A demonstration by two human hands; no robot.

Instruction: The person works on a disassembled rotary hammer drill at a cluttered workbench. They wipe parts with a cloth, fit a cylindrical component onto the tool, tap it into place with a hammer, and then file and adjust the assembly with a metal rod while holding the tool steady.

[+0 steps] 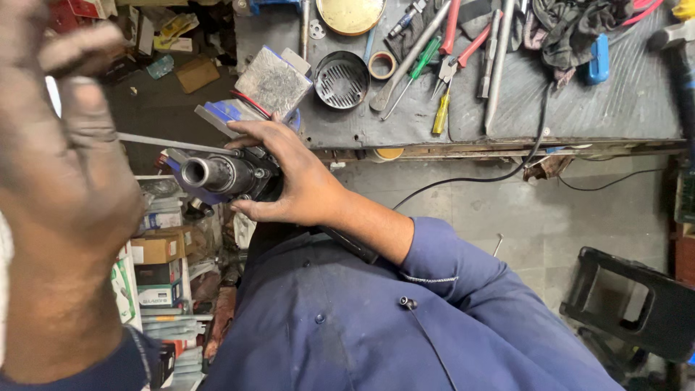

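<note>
Below the near edge of the tabletop [507,108], we hold a power tool body [239,176] with the right hand [297,181]. Its fingers [250,134] are curled around the dark housing, thumb underneath, clamping it firmly. The tool sits just in front of our torso, clear of the tabletop edge and not resting on it.

The long axis of the tool runs roughly level, from the right palm toward the left of the view. Its open metal nose [195,172] points left, toward the left hand [65,181]. We see straight into the round bore at that end.

The left hand is raised close to the camera and is strongly blurred. Its fingers [79,51] appear drawn together around the near end of a thin metal rod [174,144]; we cannot tell how tightly. The rod runs from those fingers rightward and meets the tool just above the nose, near the right index finger. Whether its tip touches the housing or passes behind it we cannot tell.

The relation that matters: the bore opens leftward, and the rod lies just above it, nearly parallel to the tool axis. The left hand is the nearer one to the open nose; the right hand grips behind it.

On the tabletop lie a round slotted black cover [342,80], a green-handled screwdriver [413,76] and red-handled pliers [460,51], all well apart from both hands.
</note>
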